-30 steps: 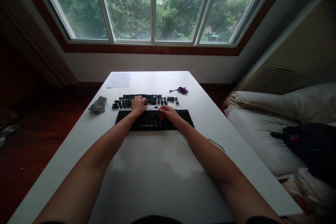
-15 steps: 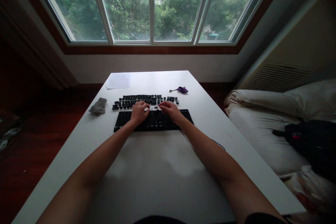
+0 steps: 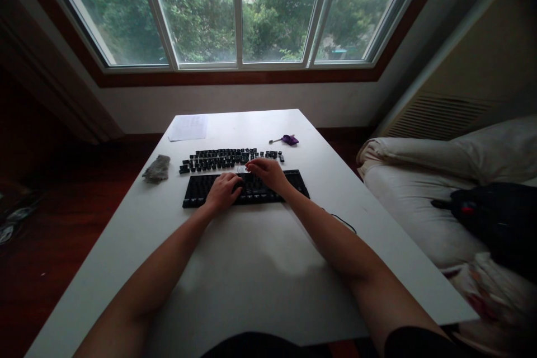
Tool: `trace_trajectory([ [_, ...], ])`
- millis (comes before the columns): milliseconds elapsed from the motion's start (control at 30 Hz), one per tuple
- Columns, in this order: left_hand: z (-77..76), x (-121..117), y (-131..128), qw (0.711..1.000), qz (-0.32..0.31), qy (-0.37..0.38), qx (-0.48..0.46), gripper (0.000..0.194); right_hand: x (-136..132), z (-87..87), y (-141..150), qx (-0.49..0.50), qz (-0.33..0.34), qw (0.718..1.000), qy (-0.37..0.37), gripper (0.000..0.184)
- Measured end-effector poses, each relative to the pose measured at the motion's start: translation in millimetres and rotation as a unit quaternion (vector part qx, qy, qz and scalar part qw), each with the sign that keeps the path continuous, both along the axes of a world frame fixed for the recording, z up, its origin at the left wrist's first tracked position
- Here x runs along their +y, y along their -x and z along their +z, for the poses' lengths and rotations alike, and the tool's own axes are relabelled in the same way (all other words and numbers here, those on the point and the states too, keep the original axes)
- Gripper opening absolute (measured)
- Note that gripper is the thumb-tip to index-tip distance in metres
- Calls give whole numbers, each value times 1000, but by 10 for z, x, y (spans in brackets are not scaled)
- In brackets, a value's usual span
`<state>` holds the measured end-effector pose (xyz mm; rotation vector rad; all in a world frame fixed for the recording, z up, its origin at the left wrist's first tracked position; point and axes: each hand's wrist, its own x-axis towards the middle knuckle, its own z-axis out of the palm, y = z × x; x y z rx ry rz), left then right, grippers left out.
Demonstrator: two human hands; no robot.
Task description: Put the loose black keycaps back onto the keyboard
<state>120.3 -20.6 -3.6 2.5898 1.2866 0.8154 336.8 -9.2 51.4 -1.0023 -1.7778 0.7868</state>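
Observation:
A black keyboard [image 3: 277, 193] lies across the white table in front of me. My left hand [image 3: 224, 191] rests over its middle, fingers curled towards the thumb; a dark spot shows at the fingertips, too small to name. Just above the keyboard's back edge, my right hand [image 3: 267, 172] pinches a small pale ring-shaped tool [image 3: 241, 169] that looks like a keycap puller. Rows of loose black keycaps [image 3: 213, 160] stand behind the keyboard, close to both hands.
A grey cloth [image 3: 156, 169] lies to the left. At the back are a sheet of paper [image 3: 188, 127] and a small brush [image 3: 274, 140] beside a purple object [image 3: 290, 139]. A cable [image 3: 344, 222] runs off the keyboard's right. A couch [image 3: 403, 190] stands right of the table [image 3: 235, 268].
My left hand has moved away from the ring-shaped tool, down and nearer onto the keyboard. The right hand has shifted slightly left with the tool. The whole view has tilted a little.

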Motion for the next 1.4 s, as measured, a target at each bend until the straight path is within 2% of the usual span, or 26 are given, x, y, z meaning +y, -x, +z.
trace_trajectory([
  [167,9,-15,-11,1000,5,-1,-3,27,-11,30,8,-27,-5,999,-28,26],
  [333,21,-25,-19,1000,13,-7,14,26,19,-34,21,-33,3,999,-8,29],
  [500,35,-38,-16,999,18,-8,36,27,12,-74,60,-50,87,995,-6,30],
  [667,31,-30,-5,999,17,-6,36,26,-54,78,-12,-109,146,983,-11,31],
  [733,22,-24,-3,999,14,-8,35,26,-49,149,-105,-131,175,976,13,31],
  [800,9,-18,-3,999,15,-9,34,25,-10,186,-221,-122,171,977,42,30],
  [967,-24,-7,-6,999,19,-11,26,25,139,139,-486,-56,216,966,131,29],
  [1200,-19,-9,-3,1000,13,-12,17,26,222,44,-587,2,183,969,166,33],
  [1400,42,-48,-2,1000,-20,-12,0,26,235,-13,-496,37,148,977,147,35],
])
